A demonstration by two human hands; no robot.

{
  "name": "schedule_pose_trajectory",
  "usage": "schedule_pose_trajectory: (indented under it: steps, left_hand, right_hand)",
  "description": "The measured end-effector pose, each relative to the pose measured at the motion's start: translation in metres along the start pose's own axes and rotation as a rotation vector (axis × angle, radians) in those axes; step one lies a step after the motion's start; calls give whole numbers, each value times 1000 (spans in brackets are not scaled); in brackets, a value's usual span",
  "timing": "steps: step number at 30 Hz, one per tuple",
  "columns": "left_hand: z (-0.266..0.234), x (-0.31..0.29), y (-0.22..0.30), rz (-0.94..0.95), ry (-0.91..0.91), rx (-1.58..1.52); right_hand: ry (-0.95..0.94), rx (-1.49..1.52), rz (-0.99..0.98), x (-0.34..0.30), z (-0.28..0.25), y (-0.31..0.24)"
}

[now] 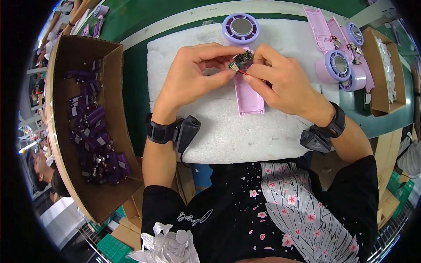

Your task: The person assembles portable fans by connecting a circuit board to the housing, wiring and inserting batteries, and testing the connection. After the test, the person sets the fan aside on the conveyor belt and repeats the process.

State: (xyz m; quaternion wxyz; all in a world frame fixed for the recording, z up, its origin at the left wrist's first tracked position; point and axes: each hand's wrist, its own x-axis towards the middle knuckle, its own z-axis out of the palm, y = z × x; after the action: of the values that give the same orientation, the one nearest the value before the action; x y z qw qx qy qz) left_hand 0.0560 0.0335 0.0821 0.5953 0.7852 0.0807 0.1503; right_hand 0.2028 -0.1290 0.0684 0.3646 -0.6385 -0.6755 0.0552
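Over a white foam pad [210, 131], my left hand [193, 72] pinches a small green circuit board [241, 60] between thumb and fingertips. My right hand [283, 79] is closed at the board's right side, its thumb and finger on thin red and black wires [244, 72] at a white connector. Whether the plug is fully seated is too small to tell. Beneath both hands lies an open pink handle shell [249, 98], partly covered by them. It lines up with a lilac round fan head [240, 27] beyond my fingers.
To the left stands a cardboard box [115, 87] of purple battery cells [94, 116]. More fan heads [337, 65] and open pink shells [319, 28] with wires lie at the right. Beyond them is a box [372, 72] of white parts [386, 65]. A pale rail [175, 27] crosses the green bench.
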Motion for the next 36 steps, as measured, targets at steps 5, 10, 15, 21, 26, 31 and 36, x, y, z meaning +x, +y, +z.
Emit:
schedule_pose_trajectory:
  steps: [5,10,15,21,26,31,36]
  left_hand:
    - [1,-3,-4,-8,4,75]
    - [0,-3,1,48,6,208]
    - [3,-2,-3,87,26,242]
    - [12,-3,-4,48,59,158]
    - [15,-4,-6,-24,79,2]
    - [16,-8,-7,-174,108,-66]
    - [19,-8,-3,-212,145,-32]
  right_hand:
    - [7,18,23,-1,8,-1]
    - [122,170,77,4,9,-2]
    - [178,224,174,8,7,-6]
    - [213,189,130,2,7,-3]
    - [196,111,161,5,-1,-8]
    - [193,141,176,5,2,-6]
    - [206,132,177,3,1,-3]
